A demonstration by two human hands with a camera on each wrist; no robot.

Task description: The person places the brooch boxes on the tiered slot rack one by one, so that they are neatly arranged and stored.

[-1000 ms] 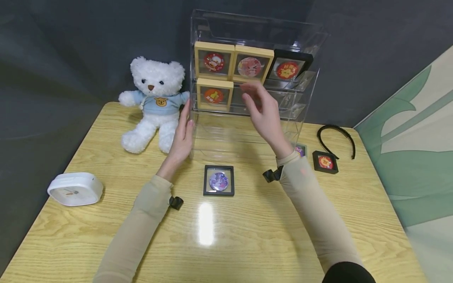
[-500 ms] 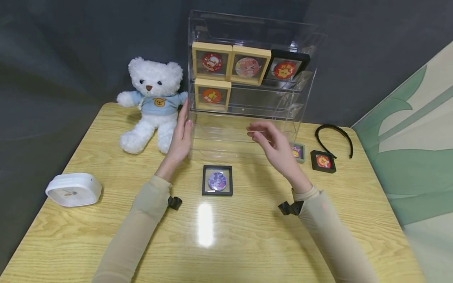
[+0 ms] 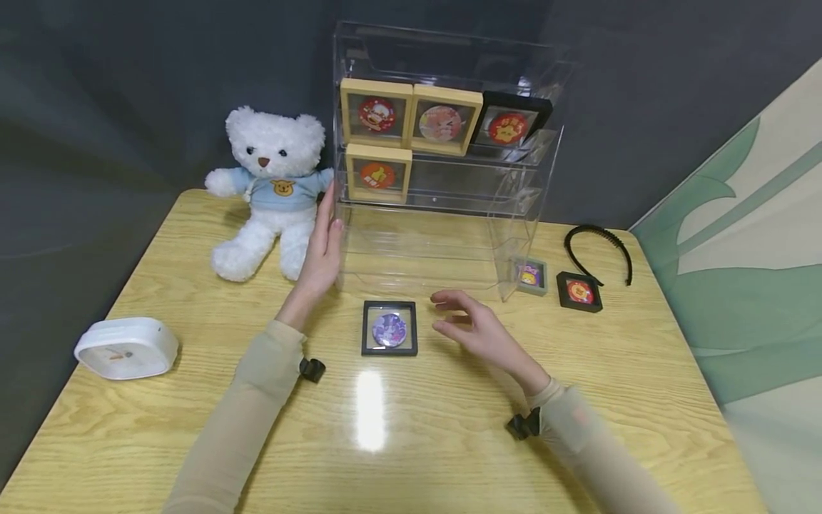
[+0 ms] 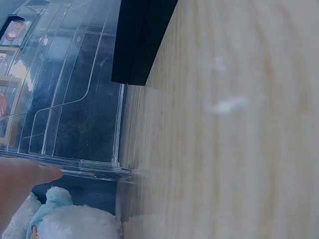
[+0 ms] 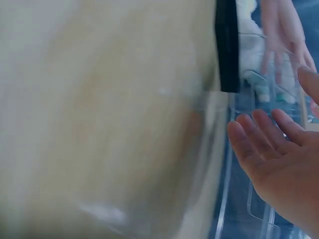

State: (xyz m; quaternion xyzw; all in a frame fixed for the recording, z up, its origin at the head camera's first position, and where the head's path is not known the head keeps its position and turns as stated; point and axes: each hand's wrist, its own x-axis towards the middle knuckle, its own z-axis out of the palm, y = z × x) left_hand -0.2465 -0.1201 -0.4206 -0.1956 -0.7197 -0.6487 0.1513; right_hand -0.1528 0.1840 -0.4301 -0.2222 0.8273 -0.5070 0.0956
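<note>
My left hand (image 3: 321, 250) rests with straight fingers along the left side of a clear acrylic display rack (image 3: 424, 264). In the left wrist view its thumb lies by the rack's edge. My right hand (image 3: 478, 328), fingers loosely bent and holding nothing, hovers just right of a black square frame (image 3: 364, 328) with a purple round badge (image 3: 389, 330) inside. That frame stays on the table in front of the rack. On the rack's top tier stand two light wooden frames (image 3: 375, 143) and a black frame (image 3: 514, 103); a further wooden frame (image 3: 379, 151) occupies the left of the middle tier.
A white teddy bear (image 3: 276, 143) in a blue shirt sits left of the rack. A white clock (image 3: 126, 348) is at the left table edge. To the right lie a grey-green frame (image 3: 541, 277), another black frame (image 3: 565, 296) and a black headband (image 3: 597, 230).
My right hand has come down from the rack's middle tier toward the table, ending beside the black frame with the purple badge. The left hand keeps its place at the rack's side.
</note>
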